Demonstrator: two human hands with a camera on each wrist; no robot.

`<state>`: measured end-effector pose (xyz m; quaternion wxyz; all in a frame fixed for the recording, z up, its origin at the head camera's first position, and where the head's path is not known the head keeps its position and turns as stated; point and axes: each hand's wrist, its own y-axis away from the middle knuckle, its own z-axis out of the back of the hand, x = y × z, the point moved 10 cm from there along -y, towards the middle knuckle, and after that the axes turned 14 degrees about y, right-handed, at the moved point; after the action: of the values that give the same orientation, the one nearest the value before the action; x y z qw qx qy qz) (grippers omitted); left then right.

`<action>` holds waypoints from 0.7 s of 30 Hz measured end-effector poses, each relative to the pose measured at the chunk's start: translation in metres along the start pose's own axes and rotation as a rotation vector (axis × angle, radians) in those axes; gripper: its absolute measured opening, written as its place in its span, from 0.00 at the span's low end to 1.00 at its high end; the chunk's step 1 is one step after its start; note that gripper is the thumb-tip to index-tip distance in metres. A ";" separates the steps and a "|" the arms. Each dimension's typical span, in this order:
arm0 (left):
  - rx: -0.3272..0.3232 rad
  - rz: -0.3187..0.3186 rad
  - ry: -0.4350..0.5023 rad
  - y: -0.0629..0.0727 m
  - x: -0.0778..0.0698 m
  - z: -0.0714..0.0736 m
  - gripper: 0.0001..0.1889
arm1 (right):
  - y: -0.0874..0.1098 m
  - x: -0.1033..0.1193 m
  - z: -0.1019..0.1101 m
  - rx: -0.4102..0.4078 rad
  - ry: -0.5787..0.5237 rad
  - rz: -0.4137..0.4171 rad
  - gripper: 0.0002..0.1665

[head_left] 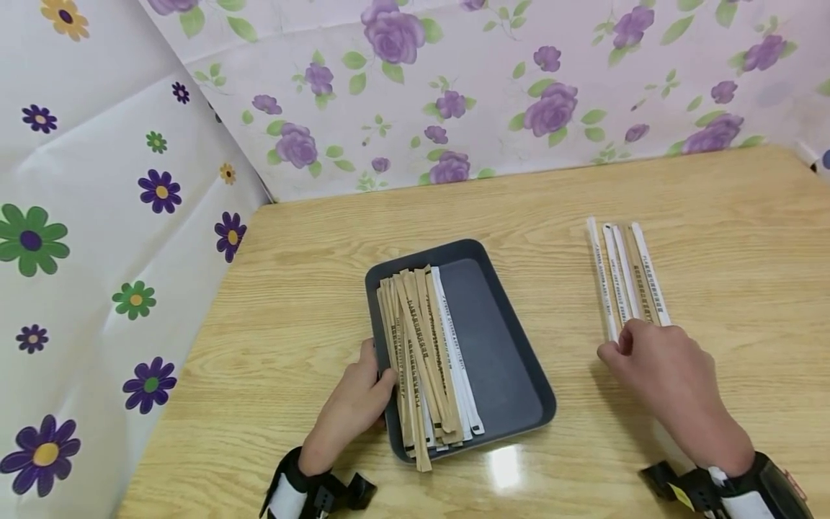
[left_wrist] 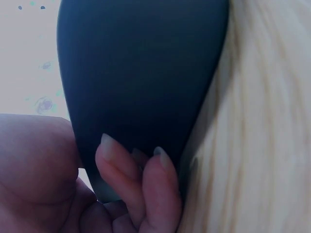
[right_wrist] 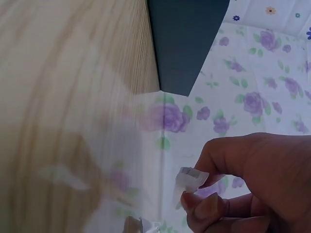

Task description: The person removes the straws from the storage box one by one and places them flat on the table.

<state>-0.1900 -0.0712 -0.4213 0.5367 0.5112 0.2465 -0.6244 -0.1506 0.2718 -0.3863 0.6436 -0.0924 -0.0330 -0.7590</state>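
A dark grey tray (head_left: 502, 346) stands on the table, tilted a little to the left in the head view. Along its left side lie several paper-wrapped straws, brown (head_left: 415, 339) and white (head_left: 459, 360), some reaching over the near rim. My left hand (head_left: 353, 396) grips the tray's left rim, thumb on top; in the left wrist view its fingers (left_wrist: 163, 189) curl against the tray's outer side. Farther right, my right hand (head_left: 674, 382) pinches the near end of a white wrapped straw (right_wrist: 188, 178) between thumb and forefinger, at a row of white and brown wrapped straws (head_left: 638, 281).
The wooden table (head_left: 292, 288) reaches to a wall covering with purple roses (head_left: 454, 108) at the back. A white sheet with coloured flowers (head_left: 97, 288) hangs at the left. Both wrists wear black straps with small cameras.
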 end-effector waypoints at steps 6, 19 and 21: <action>-0.002 -0.004 0.002 0.000 0.000 0.000 0.28 | 0.001 -0.007 -0.006 0.048 0.020 -0.022 0.13; -0.005 -0.019 -0.007 -0.001 -0.001 0.001 0.28 | 0.001 -0.013 -0.012 0.105 0.032 -0.035 0.14; -0.004 -0.020 -0.006 -0.001 -0.001 0.000 0.28 | 0.001 -0.014 -0.012 0.109 0.033 -0.034 0.14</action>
<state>-0.1908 -0.0708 -0.4202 0.5323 0.5058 0.2509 -0.6308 -0.1487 0.2836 -0.4011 0.6350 -0.0441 -0.0652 -0.7685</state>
